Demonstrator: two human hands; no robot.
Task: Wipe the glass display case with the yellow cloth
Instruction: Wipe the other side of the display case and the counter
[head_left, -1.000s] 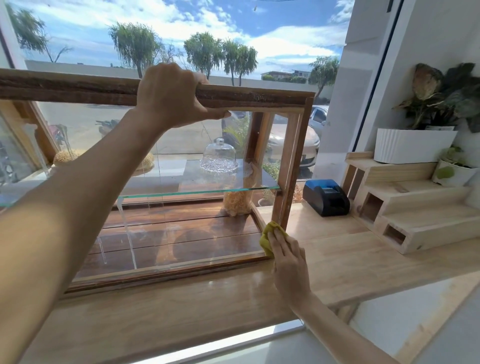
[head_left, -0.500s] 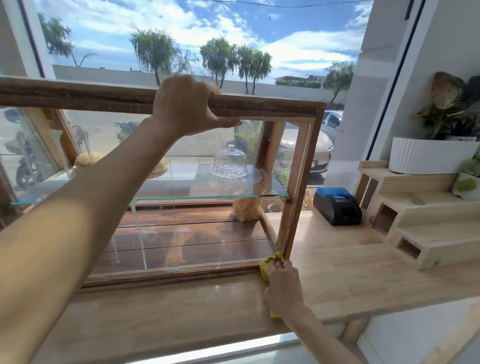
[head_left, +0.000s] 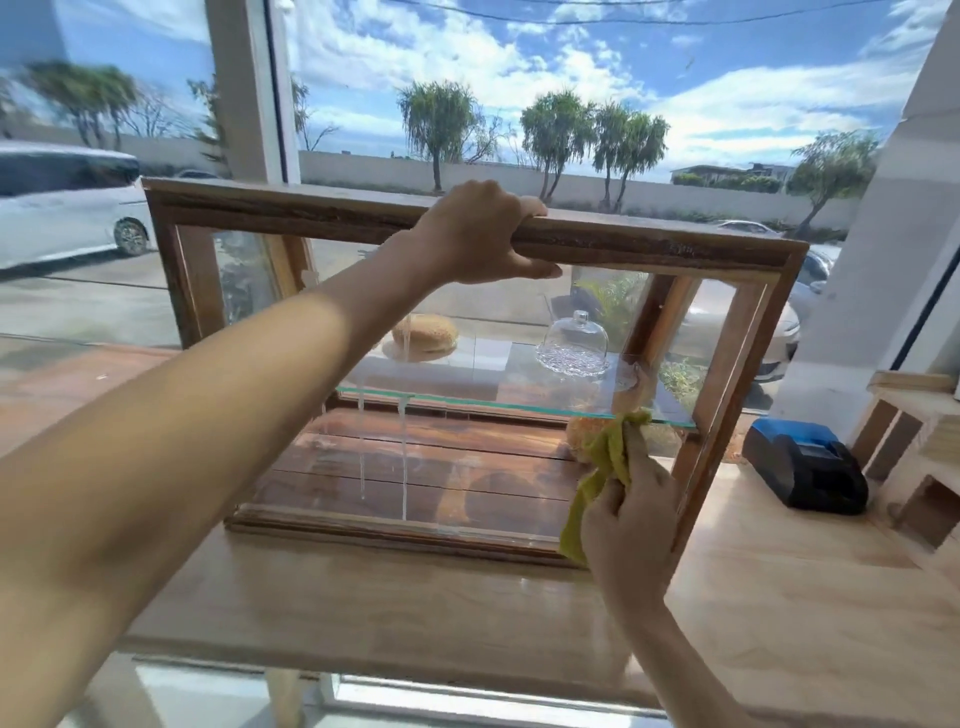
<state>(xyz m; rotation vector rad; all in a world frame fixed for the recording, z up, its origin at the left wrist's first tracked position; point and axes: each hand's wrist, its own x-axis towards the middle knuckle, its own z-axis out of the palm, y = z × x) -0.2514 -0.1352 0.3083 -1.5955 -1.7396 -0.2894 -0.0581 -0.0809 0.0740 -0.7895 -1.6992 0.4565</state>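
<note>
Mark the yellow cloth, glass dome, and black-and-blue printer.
yellow cloth (head_left: 605, 457): head view, upper fold beside the fingers.
glass dome (head_left: 575, 340): head view, middle of the clear dome.
black-and-blue printer (head_left: 810, 470): head view, black front body.

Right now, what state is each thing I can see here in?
Display case: upright on the wooden counter, steadied at its top rail.
Left hand: grips the top rail.
Right hand: holds the cloth against the front glass.
Yellow cloth: bunched, on the glass near the right post.
Glass dome: covering its dish, on the glass shelf.
Black and blue device: lid closed.
</note>
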